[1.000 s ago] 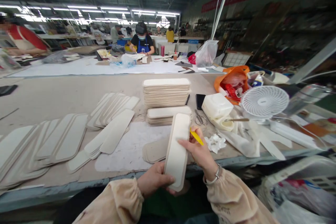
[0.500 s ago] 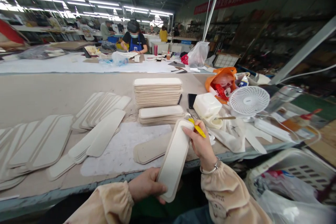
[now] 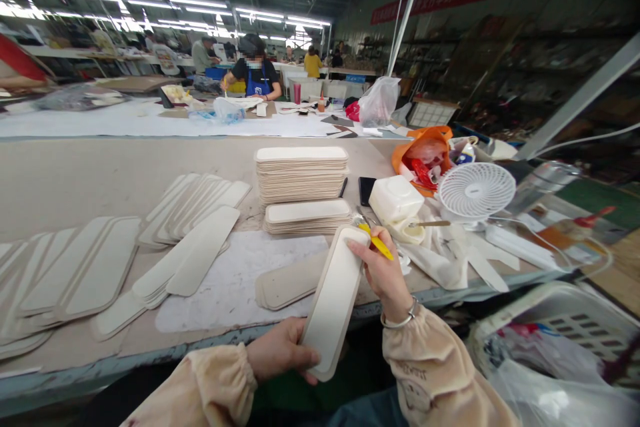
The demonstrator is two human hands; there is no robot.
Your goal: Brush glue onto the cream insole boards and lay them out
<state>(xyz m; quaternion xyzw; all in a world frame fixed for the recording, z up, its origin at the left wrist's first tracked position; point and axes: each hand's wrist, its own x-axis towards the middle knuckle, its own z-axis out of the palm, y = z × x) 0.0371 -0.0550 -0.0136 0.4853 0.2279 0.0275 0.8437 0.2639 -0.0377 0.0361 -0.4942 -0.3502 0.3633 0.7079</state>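
A long white panel with rounded ends and a beige border is held tilted between both hands, over the table's front edge. My left hand is closed on its lower end, thumb on top. Around the upper right edge, my right hand grips the panel, thumb on its face. A small yellow tool is tucked in the fingers of that same hand; its working end is hard to make out. Behind the panel lie several flat beige pieces on a white sheet.
Two neat stacks of panels, a taller stack and a shorter stack, stand ahead. Fanned panels spread leftward. To the right are a white container, a fan, an orange bag and a basket. A co-worker sits opposite.
Both hands keep the same hold on the panel, with hardly any movement. The view has shifted very slightly. Across the table, the co-worker's arm has risen a little.
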